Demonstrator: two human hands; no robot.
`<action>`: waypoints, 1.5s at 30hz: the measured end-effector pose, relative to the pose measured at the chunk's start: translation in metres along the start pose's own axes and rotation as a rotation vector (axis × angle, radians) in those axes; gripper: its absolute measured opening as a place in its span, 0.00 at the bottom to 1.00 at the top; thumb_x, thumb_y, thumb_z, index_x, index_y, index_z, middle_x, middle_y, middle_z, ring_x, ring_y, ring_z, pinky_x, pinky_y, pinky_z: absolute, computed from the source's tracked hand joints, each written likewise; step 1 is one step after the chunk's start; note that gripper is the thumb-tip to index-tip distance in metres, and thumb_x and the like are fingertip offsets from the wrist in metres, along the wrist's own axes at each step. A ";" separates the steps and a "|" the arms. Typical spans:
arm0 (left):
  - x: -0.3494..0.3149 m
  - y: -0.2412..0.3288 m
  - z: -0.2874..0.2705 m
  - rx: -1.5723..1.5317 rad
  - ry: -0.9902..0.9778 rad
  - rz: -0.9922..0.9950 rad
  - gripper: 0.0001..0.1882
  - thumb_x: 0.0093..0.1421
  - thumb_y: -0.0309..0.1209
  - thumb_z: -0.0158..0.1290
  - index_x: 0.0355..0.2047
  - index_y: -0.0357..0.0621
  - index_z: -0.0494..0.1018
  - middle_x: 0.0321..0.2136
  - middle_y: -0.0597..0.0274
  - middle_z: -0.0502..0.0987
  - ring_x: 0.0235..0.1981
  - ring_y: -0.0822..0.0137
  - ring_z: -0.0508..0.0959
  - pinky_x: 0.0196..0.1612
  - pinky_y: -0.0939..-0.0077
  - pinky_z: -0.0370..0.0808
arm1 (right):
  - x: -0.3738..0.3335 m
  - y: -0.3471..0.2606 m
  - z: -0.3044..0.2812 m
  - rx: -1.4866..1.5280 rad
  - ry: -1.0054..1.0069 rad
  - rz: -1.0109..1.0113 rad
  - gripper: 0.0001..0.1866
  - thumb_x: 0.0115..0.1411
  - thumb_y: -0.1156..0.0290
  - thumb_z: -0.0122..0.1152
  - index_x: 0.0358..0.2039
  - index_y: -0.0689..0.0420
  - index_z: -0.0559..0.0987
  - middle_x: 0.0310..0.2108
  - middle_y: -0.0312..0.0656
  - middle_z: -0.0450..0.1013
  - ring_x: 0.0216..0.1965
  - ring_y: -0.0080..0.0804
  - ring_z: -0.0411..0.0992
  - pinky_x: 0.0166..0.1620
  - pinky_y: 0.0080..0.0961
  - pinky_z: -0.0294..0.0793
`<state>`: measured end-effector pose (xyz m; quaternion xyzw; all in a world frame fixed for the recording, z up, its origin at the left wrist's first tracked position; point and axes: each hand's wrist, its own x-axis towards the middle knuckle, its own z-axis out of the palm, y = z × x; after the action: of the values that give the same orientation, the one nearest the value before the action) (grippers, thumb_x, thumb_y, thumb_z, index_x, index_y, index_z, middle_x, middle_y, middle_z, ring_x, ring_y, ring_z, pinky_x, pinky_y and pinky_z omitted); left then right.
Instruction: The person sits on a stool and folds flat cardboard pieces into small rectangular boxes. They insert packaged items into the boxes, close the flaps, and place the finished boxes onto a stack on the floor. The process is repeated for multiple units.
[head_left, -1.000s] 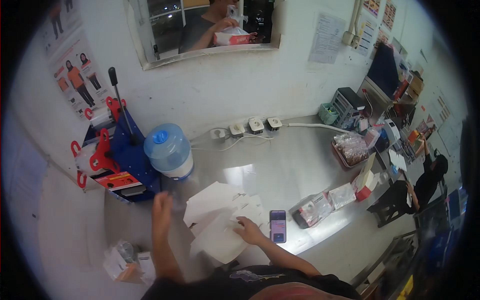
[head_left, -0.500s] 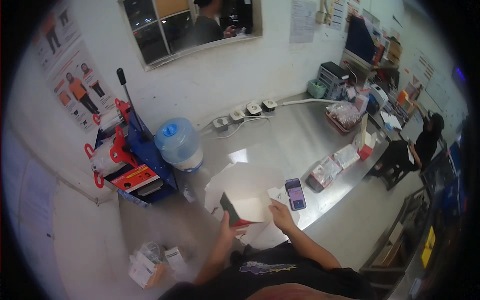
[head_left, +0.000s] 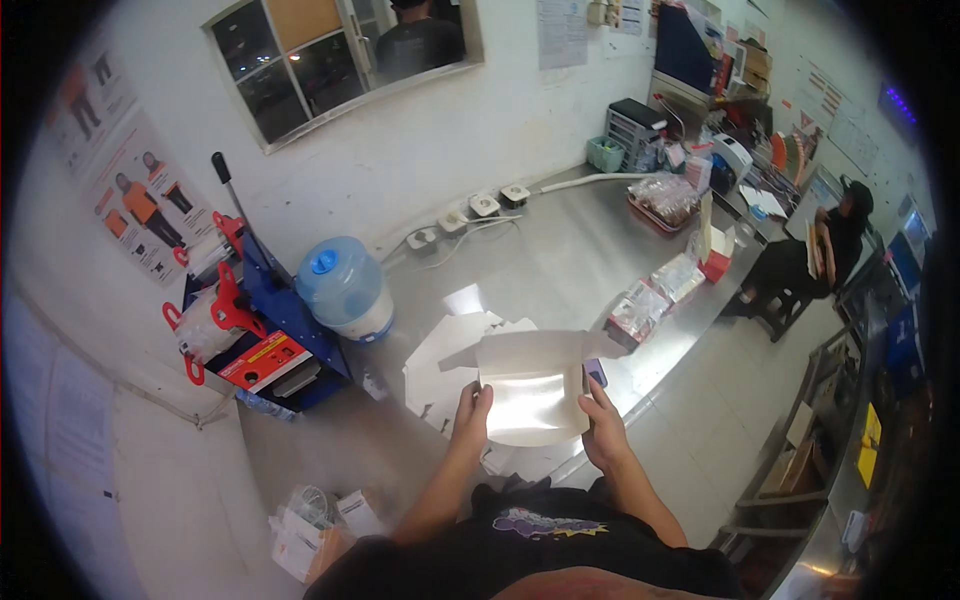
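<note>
Between my two hands is a folded carton box (head_left: pixel 533 405), its pale inside facing me and its lid flap standing up at the far side. My left hand (head_left: pixel 471 415) grips the box's left wall with the thumb on the near side. The right wall is held by my right hand (head_left: pixel 602 425), thumb at its edge. Flat white carton blanks (head_left: pixel 435 375) lie on the metal table under and left of the box. Behind the box's right side a phone (head_left: pixel 597 372) shows only in part.
A blue-and-red sealing machine (head_left: pixel 270 340) with a lever and a blue-lidded water jug (head_left: pixel 345 290) stand at left. Wrapped packs (head_left: pixel 640 312) line the table's right edge. Sockets (head_left: pixel 485 206) run along the wall. A person (head_left: pixel 835 245) sits at far right; another stands beyond the window.
The box has turned from a side-on tilt so its inside faces me, and its lid flap stands up. My right hand has moved right with it, and the phone is now mostly covered.
</note>
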<state>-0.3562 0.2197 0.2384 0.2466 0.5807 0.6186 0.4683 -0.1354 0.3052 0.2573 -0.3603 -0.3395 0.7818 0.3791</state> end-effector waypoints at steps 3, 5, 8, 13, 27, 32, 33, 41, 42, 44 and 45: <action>-0.011 0.006 0.016 -0.102 0.000 -0.028 0.27 0.75 0.45 0.43 0.63 0.37 0.63 0.55 0.55 0.74 0.57 0.63 0.75 0.61 0.65 0.71 | -0.004 -0.004 -0.016 -0.084 0.056 0.017 0.34 0.69 0.65 0.57 0.72 0.58 0.60 0.64 0.46 0.67 0.61 0.34 0.68 0.65 0.31 0.64; -0.012 0.004 0.021 -0.172 -0.060 -0.066 0.27 0.75 0.44 0.43 0.64 0.36 0.63 0.56 0.53 0.74 0.59 0.61 0.74 0.62 0.64 0.71 | -0.010 -0.011 -0.023 -0.201 0.135 0.012 0.34 0.69 0.63 0.59 0.72 0.57 0.62 0.62 0.50 0.68 0.58 0.36 0.70 0.62 0.32 0.66; -0.015 -0.003 0.021 -0.257 -0.192 -0.185 0.27 0.75 0.43 0.42 0.65 0.36 0.63 0.59 0.51 0.73 0.62 0.58 0.73 0.64 0.61 0.70 | -0.019 -0.013 -0.037 -0.252 0.229 -0.140 0.34 0.68 0.63 0.61 0.71 0.58 0.63 0.61 0.51 0.69 0.55 0.36 0.72 0.59 0.33 0.70; -0.023 -0.020 0.021 -0.249 -0.528 -0.557 0.30 0.77 0.44 0.39 0.70 0.34 0.57 0.65 0.49 0.69 0.64 0.55 0.72 0.66 0.59 0.69 | -0.036 -0.025 -0.070 -0.201 0.283 -0.286 0.25 0.65 0.71 0.65 0.60 0.63 0.72 0.46 0.45 0.79 0.46 0.30 0.76 0.52 0.30 0.76; -0.033 -0.053 -0.042 -0.507 0.147 -0.223 0.32 0.77 0.50 0.36 0.68 0.36 0.58 0.65 0.47 0.67 0.65 0.52 0.69 0.67 0.54 0.70 | -0.021 0.053 -0.015 0.023 0.288 -0.012 0.17 0.71 0.65 0.56 0.55 0.62 0.75 0.40 0.40 0.79 0.41 0.25 0.76 0.45 0.22 0.74; -0.031 -0.035 -0.070 -0.190 -0.192 -0.084 0.27 0.75 0.37 0.46 0.68 0.34 0.59 0.61 0.47 0.71 0.61 0.57 0.75 0.62 0.62 0.74 | -0.016 0.027 -0.002 0.168 0.021 0.201 0.28 0.74 0.52 0.52 0.64 0.61 0.71 0.60 0.46 0.73 0.59 0.33 0.70 0.65 0.28 0.63; -0.029 -0.032 -0.075 -0.129 -0.253 -0.091 0.27 0.74 0.34 0.48 0.67 0.34 0.59 0.60 0.47 0.72 0.59 0.58 0.76 0.61 0.63 0.75 | -0.014 0.026 -0.003 0.058 -0.053 0.165 0.28 0.73 0.54 0.53 0.64 0.62 0.71 0.59 0.46 0.73 0.58 0.33 0.71 0.64 0.28 0.65; -0.030 -0.014 -0.062 -0.005 -0.073 -0.271 0.21 0.70 0.28 0.52 0.61 0.34 0.68 0.49 0.55 0.80 0.47 0.66 0.81 0.52 0.71 0.78 | 0.000 0.035 0.010 -0.628 -0.382 0.333 0.21 0.66 0.63 0.63 0.53 0.66 0.80 0.45 0.41 0.81 0.45 0.28 0.77 0.52 0.28 0.75; -0.027 -0.015 -0.063 -0.016 -0.074 -0.298 0.20 0.71 0.29 0.52 0.60 0.34 0.69 0.49 0.55 0.80 0.47 0.67 0.81 0.51 0.71 0.78 | 0.002 0.040 0.005 -0.627 -0.357 0.271 0.20 0.66 0.63 0.63 0.51 0.66 0.81 0.43 0.41 0.82 0.43 0.28 0.78 0.49 0.28 0.76; -0.030 -0.012 -0.048 -0.194 -0.129 -0.232 0.19 0.72 0.32 0.51 0.59 0.33 0.70 0.48 0.56 0.81 0.45 0.69 0.82 0.51 0.72 0.78 | -0.004 0.028 0.008 -0.474 -0.269 0.279 0.20 0.67 0.62 0.62 0.51 0.66 0.81 0.42 0.39 0.81 0.40 0.25 0.76 0.45 0.26 0.75; -0.025 -0.012 -0.054 -0.100 -0.184 -0.209 0.20 0.73 0.32 0.50 0.59 0.33 0.69 0.48 0.57 0.81 0.45 0.69 0.82 0.51 0.72 0.78 | -0.005 0.021 0.004 -0.508 -0.291 0.299 0.20 0.68 0.61 0.62 0.50 0.65 0.81 0.41 0.38 0.81 0.39 0.23 0.76 0.44 0.25 0.74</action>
<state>-0.3877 0.1704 0.2216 0.2170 0.5264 0.5693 0.5931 -0.1439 0.2903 0.2442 -0.3736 -0.5178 0.7623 0.1058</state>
